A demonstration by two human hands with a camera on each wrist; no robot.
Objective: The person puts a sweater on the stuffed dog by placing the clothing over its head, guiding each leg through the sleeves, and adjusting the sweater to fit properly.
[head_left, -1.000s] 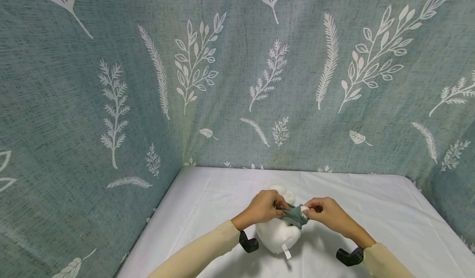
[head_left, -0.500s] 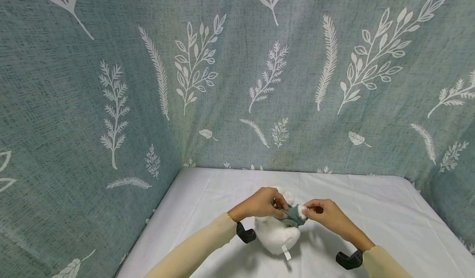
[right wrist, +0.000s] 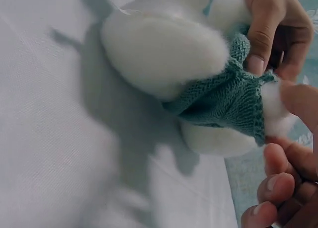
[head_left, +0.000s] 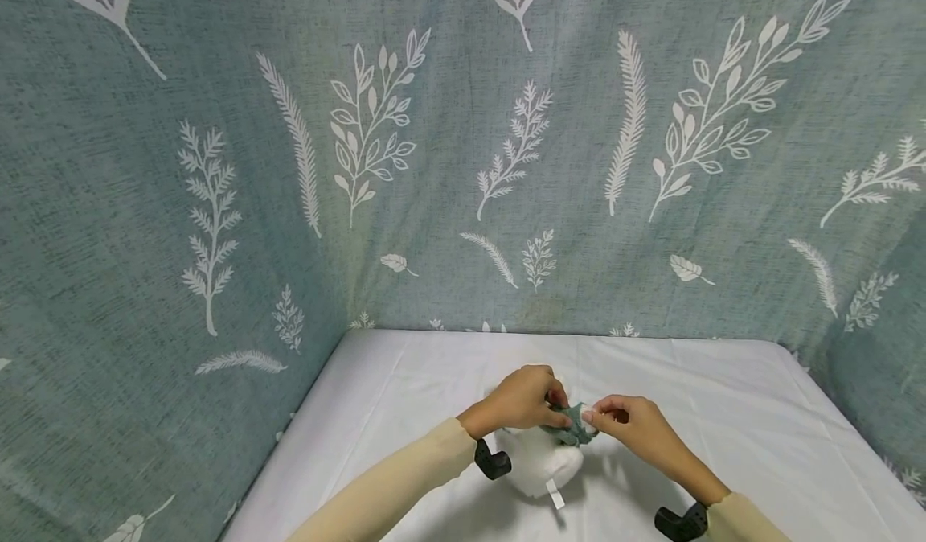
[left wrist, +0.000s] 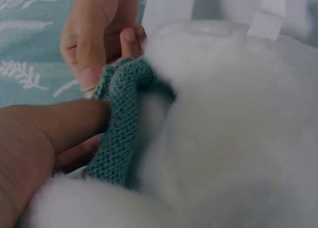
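A white plush toy [head_left: 535,461] lies on the white-covered table, its fluffy body towards me and a small white tag [head_left: 555,494] sticking out. Green knitted cloth [right wrist: 223,101] is round one of its limbs, and the limb's white end [right wrist: 272,106] pokes out of the knit edge. My left hand [head_left: 524,401] pinches the knit between thumb and fingers, hiding part of the toy behind it. From the right, my right hand [head_left: 640,429] pinches the white limb end, thumb on top and fingertips below. In the left wrist view, the knit [left wrist: 121,118] stretches in a band between both hands.
A white sheet [head_left: 427,381] covers the table. Blue-green fabric with white leaf prints [head_left: 448,164] hangs behind it and along both sides. Each wrist wears a black device [head_left: 493,460] just above the sheet.
My left hand has shifted slightly right over the knit and covers more of the toy. The right hand keeps its pinch on the limb end. The head view has turned a little.
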